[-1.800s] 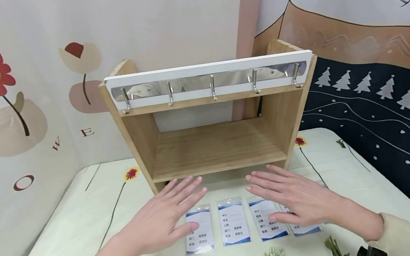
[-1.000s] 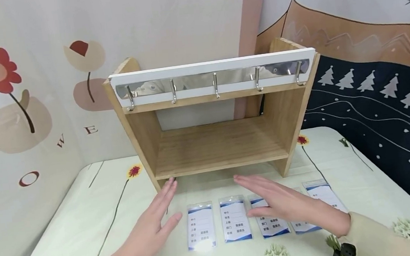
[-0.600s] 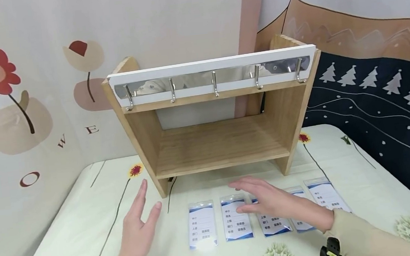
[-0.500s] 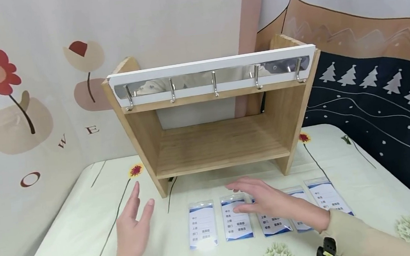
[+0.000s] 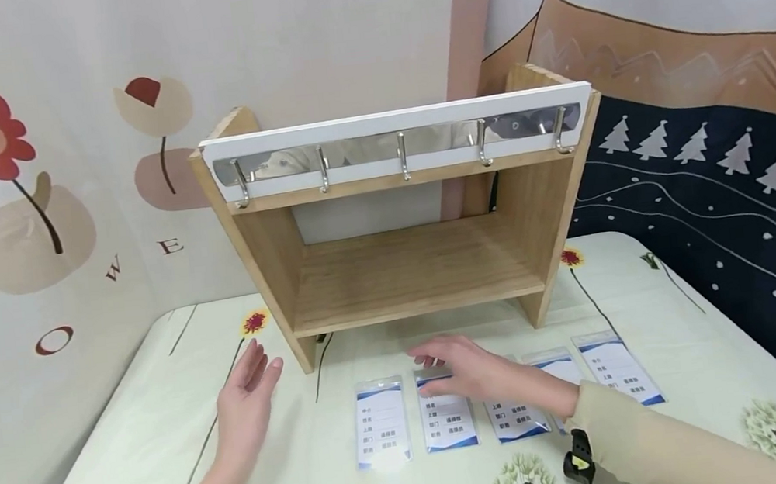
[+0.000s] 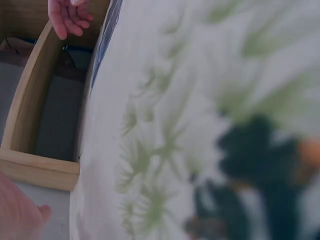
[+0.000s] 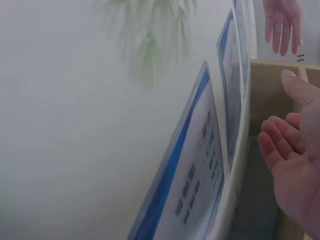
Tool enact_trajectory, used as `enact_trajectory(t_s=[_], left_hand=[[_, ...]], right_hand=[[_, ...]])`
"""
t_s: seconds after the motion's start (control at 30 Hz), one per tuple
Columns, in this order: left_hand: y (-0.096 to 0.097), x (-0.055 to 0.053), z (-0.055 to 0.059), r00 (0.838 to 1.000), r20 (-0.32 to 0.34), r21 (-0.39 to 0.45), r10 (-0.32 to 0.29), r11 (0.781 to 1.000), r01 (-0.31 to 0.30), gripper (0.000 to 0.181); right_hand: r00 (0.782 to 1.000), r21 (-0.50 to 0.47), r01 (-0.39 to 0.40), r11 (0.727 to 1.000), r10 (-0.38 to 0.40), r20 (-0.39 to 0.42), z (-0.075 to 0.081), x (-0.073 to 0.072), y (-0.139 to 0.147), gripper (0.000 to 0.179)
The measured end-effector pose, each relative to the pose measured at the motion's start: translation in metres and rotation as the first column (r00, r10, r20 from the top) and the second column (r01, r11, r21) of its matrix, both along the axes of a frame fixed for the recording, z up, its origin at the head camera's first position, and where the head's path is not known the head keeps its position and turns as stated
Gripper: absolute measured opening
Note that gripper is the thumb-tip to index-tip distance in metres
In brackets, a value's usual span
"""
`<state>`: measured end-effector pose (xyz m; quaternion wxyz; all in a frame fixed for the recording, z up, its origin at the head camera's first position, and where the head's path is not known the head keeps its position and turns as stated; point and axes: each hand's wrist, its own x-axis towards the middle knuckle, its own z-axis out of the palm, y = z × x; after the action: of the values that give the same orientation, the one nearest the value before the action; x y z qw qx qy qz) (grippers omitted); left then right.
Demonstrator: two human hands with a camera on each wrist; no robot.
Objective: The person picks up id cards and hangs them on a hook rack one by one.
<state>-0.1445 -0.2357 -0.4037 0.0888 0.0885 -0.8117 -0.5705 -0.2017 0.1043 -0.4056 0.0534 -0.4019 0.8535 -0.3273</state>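
Several name badges in clear sleeves lie in a row on the patterned cloth. My right hand (image 5: 470,370) hovers over the top of the second badge (image 5: 450,423), fingers loosely bent and holding nothing. Left of it is the leftmost badge (image 5: 380,418); the third badge (image 5: 517,419) is partly covered by my right forearm. My left hand (image 5: 245,415) is held up left of the badges, by the shelf's left foot, with nothing in it. The right wrist view shows a badge (image 7: 197,175) upright in frame, apart from my right fingers.
Behind the badges stands a wooden shelf (image 5: 419,270). A white rail with a metal hook strip (image 5: 379,149) runs across its top front, its hooks pointing outward. The rightmost badge (image 5: 618,368) lies tilted. Printed curtains hang at the back and right.
Both hands have moved left. The left hand has drawn away from the shelf's front, and the right hand has passed from the right-hand badges to above the second, its fingers bending a little.
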Motion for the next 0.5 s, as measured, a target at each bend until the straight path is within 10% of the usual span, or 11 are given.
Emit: enact_trajectory(t_s=[0.5], left_hand=[[0.014,-0.037,-0.013,0.998,0.023,0.087,-0.060,0.995,0.057,0.056]], right_hand=[[0.995,0.036,0.099,0.994,-0.099,-0.006,-0.015,-0.004,-0.038,0.044]])
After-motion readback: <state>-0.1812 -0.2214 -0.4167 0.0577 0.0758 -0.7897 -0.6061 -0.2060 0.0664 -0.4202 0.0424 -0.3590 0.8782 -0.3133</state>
